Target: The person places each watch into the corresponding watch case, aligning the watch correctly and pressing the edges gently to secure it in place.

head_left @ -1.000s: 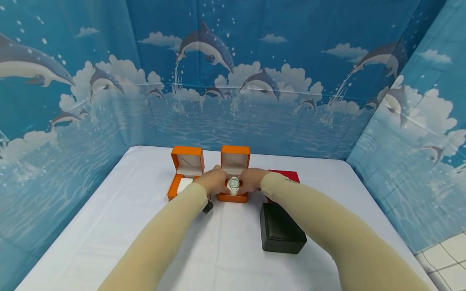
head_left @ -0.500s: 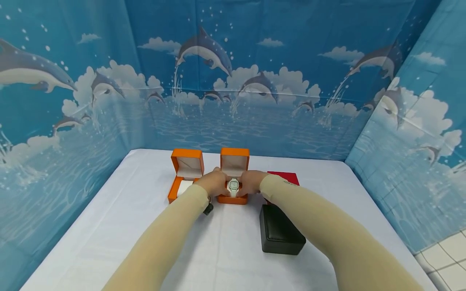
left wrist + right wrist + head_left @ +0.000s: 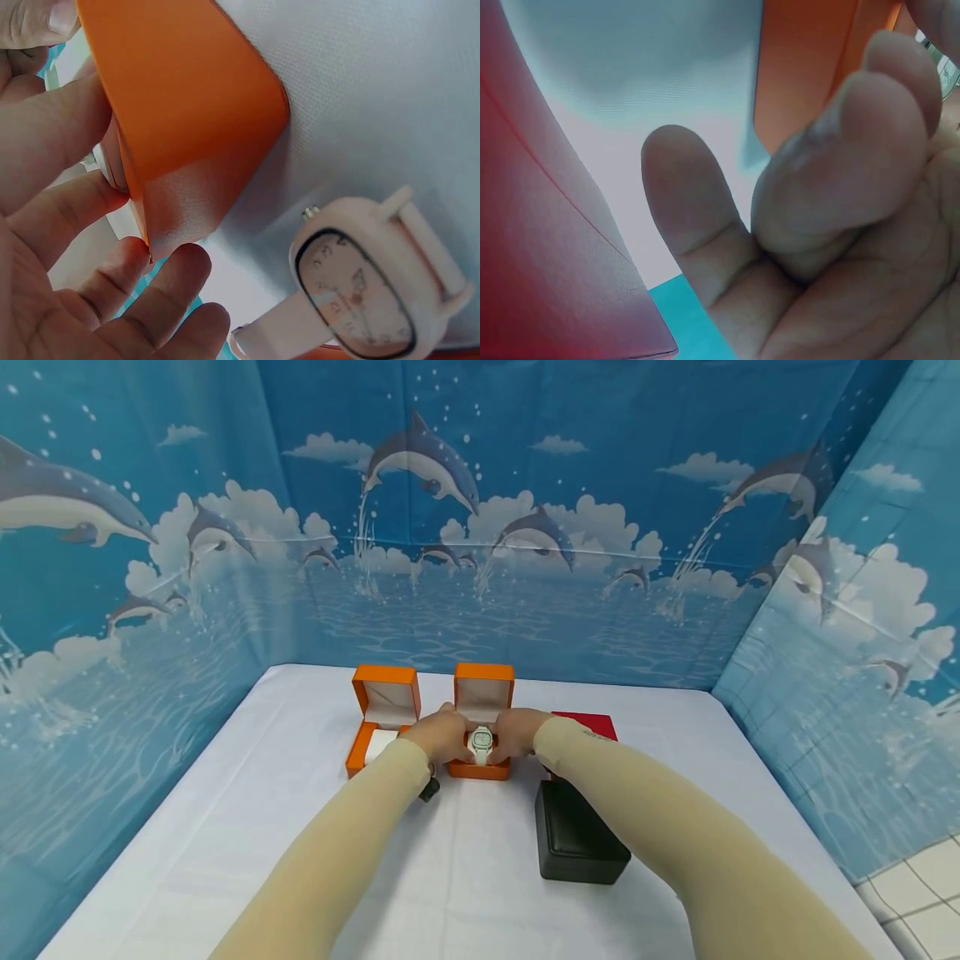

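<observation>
A white watch with a squarish dial sits upright in the middle orange watch box, whose lid stands raised behind it. My left hand grips the watch's left side, its thumb and index fingertip reaching over the box wall in the left wrist view, with the other fingers loosely bent outside. From the opposite side, my right hand holds the watch with curled fingers, its little finger stretched out in the right wrist view. The fingertips cover the watch's edges. A pale pink watch is close beside the box.
To the left, another orange box stands with its lid up and a white cushion inside. A red box is partly hidden behind the right forearm, and a black box lies nearer. A dolphin-print curtain surrounds the white table.
The head view shifts slightly. Both hands stay at the white watch, with no visible change in their hold.
</observation>
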`<act>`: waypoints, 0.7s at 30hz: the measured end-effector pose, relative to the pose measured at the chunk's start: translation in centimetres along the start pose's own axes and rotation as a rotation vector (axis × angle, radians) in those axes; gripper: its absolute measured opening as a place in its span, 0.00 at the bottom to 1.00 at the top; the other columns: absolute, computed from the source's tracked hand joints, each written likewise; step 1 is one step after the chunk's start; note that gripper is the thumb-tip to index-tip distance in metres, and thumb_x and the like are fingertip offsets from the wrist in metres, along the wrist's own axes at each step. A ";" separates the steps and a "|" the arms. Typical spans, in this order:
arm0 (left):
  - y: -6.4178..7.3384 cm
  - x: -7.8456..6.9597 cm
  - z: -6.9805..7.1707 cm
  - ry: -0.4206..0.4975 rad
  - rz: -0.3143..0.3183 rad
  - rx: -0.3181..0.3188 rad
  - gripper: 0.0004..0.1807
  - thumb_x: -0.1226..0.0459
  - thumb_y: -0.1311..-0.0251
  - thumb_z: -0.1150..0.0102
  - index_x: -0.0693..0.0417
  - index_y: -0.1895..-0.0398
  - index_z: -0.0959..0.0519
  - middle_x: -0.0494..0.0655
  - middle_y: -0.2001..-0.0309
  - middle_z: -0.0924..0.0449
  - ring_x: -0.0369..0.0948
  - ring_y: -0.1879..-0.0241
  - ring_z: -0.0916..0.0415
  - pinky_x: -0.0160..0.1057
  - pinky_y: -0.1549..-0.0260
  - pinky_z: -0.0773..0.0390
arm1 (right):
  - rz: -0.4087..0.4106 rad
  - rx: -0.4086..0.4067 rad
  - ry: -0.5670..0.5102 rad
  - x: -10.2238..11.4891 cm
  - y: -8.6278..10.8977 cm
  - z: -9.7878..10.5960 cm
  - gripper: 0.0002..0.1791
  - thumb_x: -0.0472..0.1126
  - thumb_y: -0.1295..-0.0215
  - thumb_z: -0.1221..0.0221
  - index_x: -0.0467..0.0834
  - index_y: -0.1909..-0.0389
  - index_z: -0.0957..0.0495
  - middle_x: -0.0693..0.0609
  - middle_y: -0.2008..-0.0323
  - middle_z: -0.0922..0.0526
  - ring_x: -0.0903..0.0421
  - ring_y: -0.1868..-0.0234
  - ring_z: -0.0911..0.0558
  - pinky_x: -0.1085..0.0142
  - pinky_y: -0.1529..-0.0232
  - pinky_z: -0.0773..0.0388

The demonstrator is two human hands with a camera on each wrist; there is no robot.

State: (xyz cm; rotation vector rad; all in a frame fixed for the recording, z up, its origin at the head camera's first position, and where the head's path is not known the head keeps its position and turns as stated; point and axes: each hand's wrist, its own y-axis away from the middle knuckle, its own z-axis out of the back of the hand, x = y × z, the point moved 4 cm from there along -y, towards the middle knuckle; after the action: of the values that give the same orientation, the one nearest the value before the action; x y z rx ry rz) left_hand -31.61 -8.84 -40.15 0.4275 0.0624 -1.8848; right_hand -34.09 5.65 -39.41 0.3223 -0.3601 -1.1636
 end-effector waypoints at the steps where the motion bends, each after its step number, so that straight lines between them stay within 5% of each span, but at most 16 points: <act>1: 0.0 0.0 0.0 0.001 0.003 -0.002 0.33 0.51 0.38 0.24 0.46 0.30 0.20 0.51 0.49 0.26 0.42 0.56 0.27 0.36 0.57 0.20 | 0.001 -0.002 -0.002 0.0 0.0 0.0 0.32 0.61 0.37 0.28 0.50 0.36 0.19 0.51 0.60 0.17 0.52 0.61 0.19 0.63 0.62 0.18; 9: 0.1 0.2 -0.2 0.022 0.009 0.009 0.33 0.51 0.37 0.25 0.45 0.30 0.20 0.53 0.46 0.27 0.42 0.60 0.25 0.36 0.63 0.22 | -0.009 -0.004 -0.012 0.1 0.4 0.0 0.33 0.61 0.37 0.28 0.50 0.35 0.20 0.51 0.57 0.18 0.53 0.61 0.19 0.64 0.62 0.17; 17: -0.1 0.0 0.1 -0.041 -0.026 0.019 0.33 0.50 0.38 0.25 0.46 0.30 0.20 0.54 0.43 0.25 0.41 0.57 0.23 0.39 0.51 0.18 | 0.003 0.004 0.025 0.2 0.3 0.0 0.29 0.61 0.36 0.29 0.49 0.42 0.19 0.52 0.61 0.17 0.53 0.63 0.19 0.64 0.63 0.18; 21: -0.1 0.3 0.2 -0.029 -0.021 0.045 0.35 0.49 0.37 0.26 0.45 0.27 0.22 0.53 0.41 0.26 0.40 0.57 0.23 0.38 0.54 0.19 | 0.023 0.022 0.011 0.0 0.4 0.2 0.30 0.61 0.35 0.29 0.49 0.39 0.20 0.52 0.61 0.17 0.53 0.66 0.20 0.63 0.65 0.19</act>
State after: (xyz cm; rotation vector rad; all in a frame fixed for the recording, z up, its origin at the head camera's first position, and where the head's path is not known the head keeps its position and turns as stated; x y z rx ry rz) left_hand -31.87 -9.12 -40.05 0.4313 0.0057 -1.9155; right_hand -33.89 5.77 -39.08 0.3427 -0.3658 -1.1354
